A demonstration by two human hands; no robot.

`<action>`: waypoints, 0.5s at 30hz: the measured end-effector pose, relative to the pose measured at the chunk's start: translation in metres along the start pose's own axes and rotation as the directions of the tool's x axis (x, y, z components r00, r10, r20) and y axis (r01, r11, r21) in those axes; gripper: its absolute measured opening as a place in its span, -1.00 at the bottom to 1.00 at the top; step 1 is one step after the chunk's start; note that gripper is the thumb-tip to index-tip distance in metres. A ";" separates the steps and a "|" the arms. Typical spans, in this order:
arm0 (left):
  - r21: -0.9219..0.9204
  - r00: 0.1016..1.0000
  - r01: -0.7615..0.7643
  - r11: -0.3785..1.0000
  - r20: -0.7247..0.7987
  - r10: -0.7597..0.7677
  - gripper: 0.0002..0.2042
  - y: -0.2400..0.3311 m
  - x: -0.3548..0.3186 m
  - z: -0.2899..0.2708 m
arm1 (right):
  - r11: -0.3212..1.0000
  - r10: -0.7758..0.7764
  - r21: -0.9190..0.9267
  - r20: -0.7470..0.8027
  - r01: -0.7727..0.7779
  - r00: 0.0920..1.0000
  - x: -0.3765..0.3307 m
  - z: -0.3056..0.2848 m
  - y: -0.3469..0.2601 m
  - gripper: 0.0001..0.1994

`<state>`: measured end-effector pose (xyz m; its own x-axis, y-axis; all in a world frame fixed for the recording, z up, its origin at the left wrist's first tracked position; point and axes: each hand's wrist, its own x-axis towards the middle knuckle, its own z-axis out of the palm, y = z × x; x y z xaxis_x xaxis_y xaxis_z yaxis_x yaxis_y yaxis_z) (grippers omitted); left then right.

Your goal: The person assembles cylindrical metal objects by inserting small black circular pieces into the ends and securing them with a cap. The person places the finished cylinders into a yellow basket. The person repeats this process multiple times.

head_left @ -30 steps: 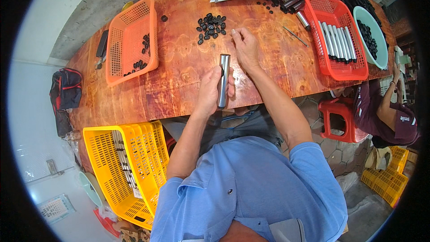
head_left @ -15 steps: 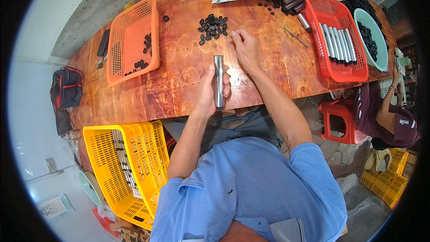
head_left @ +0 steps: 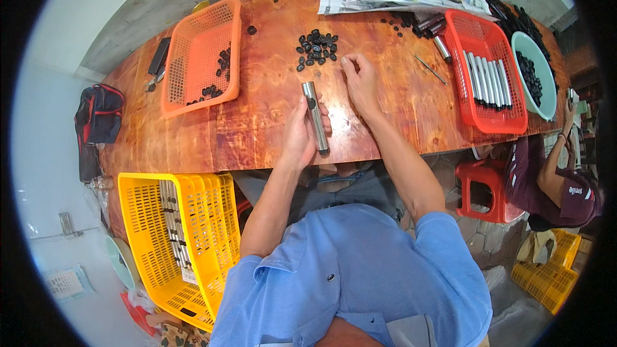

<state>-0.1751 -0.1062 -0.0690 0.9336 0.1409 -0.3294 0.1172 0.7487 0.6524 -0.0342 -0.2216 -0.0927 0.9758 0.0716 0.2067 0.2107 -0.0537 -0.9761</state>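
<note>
The left hand [head_left: 298,133] is gripping a shiny, smooth, round metal tube [head_left: 313,113], its top leaning a little left. The right hand [head_left: 364,83] is resting half curled on the wood table [head_left: 250,135]; I can't tell if it is pinching anything. Small black oval bits [head_left: 316,49] are lying heaped just left of it. To its right, a holey red basket [head_left: 495,123] is holding silver tubes [head_left: 486,79].

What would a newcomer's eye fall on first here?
Probably the shiny metal tube in the left hand, near the picture's middle, just below a cluster of small black pieces on the wooden table. Then a bright yellow crate at lower left, an orange basket on the table's left and a red basket on its right.
</note>
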 end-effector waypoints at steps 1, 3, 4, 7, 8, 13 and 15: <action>-0.002 1.000 -0.017 1.000 -0.013 0.017 -0.65 -0.002 -0.001 -0.001 | 0.999 -0.023 0.042 -0.007 0.023 1.000 -0.005 0.000 -0.004 -0.81; 0.002 0.998 -0.067 0.998 -0.022 0.067 -0.69 -0.001 0.001 -0.002 | 0.998 -0.040 0.058 0.106 0.034 0.994 -0.028 -0.001 -0.024 -0.84; 0.009 0.995 -0.098 0.995 -0.025 0.098 -0.71 -0.001 0.000 -0.004 | 0.997 -0.042 0.067 0.169 0.031 0.985 -0.042 -0.002 -0.034 -0.84; -0.019 0.983 -0.183 0.983 -0.028 0.183 -0.76 -0.004 -0.003 -0.005 | 0.983 -0.123 -0.097 0.279 0.156 0.952 -0.068 -0.005 -0.060 -0.76; -0.030 0.976 -0.215 0.976 -0.032 0.214 -0.76 -0.004 -0.002 0.000 | 0.986 -0.122 -0.075 0.286 0.149 0.950 -0.071 -0.005 -0.063 -0.75; 0.007 0.973 -0.230 0.973 -0.022 0.230 -0.72 -0.004 -0.008 0.007 | 0.991 -0.126 -0.007 0.238 0.131 0.963 -0.078 -0.002 -0.068 -0.80; 0.012 0.972 -0.235 0.972 -0.022 0.236 -0.72 -0.003 -0.009 0.010 | 0.995 -0.100 0.047 0.194 0.092 0.976 -0.078 0.000 -0.066 -0.82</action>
<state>-0.1811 -0.1162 -0.0614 0.9274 0.3273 -0.1812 -0.1016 0.6865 0.7200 -0.1241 -0.2232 -0.0441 0.9199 0.2684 0.2859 0.2969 -0.0002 -0.9549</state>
